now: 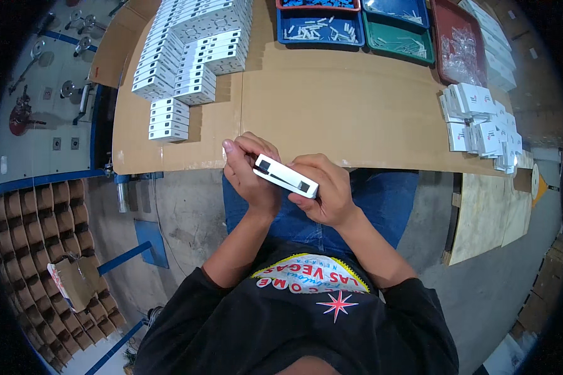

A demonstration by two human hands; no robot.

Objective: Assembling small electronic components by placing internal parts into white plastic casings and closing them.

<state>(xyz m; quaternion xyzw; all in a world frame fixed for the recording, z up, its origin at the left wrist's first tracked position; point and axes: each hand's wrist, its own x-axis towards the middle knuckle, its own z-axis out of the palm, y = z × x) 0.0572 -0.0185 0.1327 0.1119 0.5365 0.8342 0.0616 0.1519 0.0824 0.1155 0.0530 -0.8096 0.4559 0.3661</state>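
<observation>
A small white box with a dark square at each end is held over my lap, just off the table's near edge. A dark gap runs along its side, so its flap or lid looks partly raised. My left hand is closed at the box's left end, with the thumb up and the fingers curled behind it. Around the right end my right hand is wrapped, thumb below and fingers on top. What lies inside the box is hidden.
Stacked white boxes fill the table's left side, with a shorter stack nearer me. At the back stand a blue tray of small white parts, a green tray and a red tray of clear bags. White packets are heaped at right on the cardboard-covered table.
</observation>
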